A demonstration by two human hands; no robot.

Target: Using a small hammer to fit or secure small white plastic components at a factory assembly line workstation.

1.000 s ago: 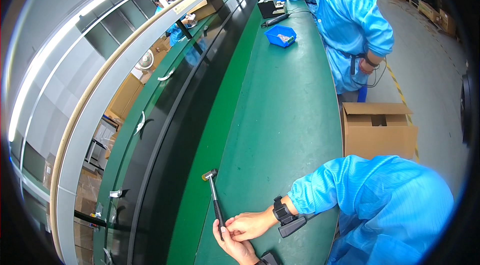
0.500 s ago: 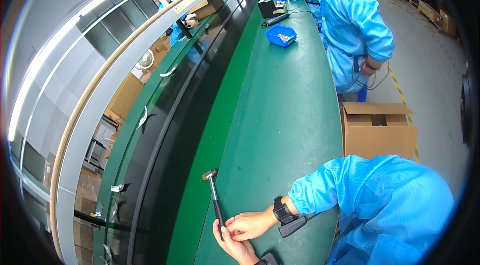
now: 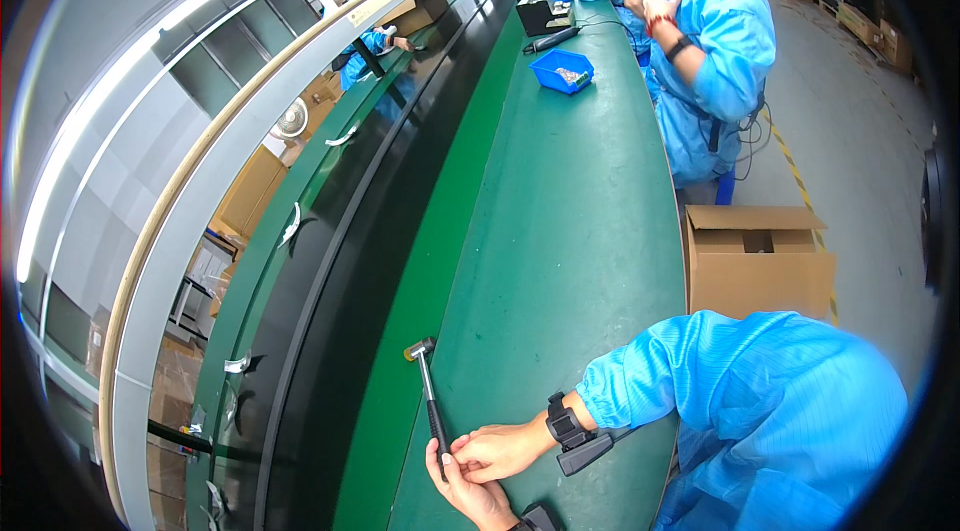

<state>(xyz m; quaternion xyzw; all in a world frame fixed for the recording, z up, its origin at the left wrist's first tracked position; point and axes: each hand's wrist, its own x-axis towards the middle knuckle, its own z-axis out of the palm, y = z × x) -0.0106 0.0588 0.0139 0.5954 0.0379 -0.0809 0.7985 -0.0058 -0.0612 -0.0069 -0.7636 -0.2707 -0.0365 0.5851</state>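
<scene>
A small hammer (image 3: 430,393) with a metal shaft, a black handle and a yellowish face on its head rests on the green bench at the lower middle. Around the end of its handle are the fingers of my left hand (image 3: 476,501), which comes up from the lower edge. My right hand (image 3: 503,453) lies against the left one, its fingers closed and bent downward beside the handle. What those right fingers press on is hidden. Black devices are strapped at both wrists, the right one (image 3: 572,431) plainest.
Left of the green bench (image 3: 570,231) runs a dark conveyor (image 3: 400,221), with curved shiny pieces (image 3: 290,225) along its far rail. Farther up the bench stand a blue bin (image 3: 562,72) and a black handheld tool (image 3: 551,41). An open carton (image 3: 760,271) and co-workers in blue are on the right.
My hands and the hammer have not moved. The nearest co-worker has raised both hands to the chest. Curved pieces on the far rail have shifted slightly.
</scene>
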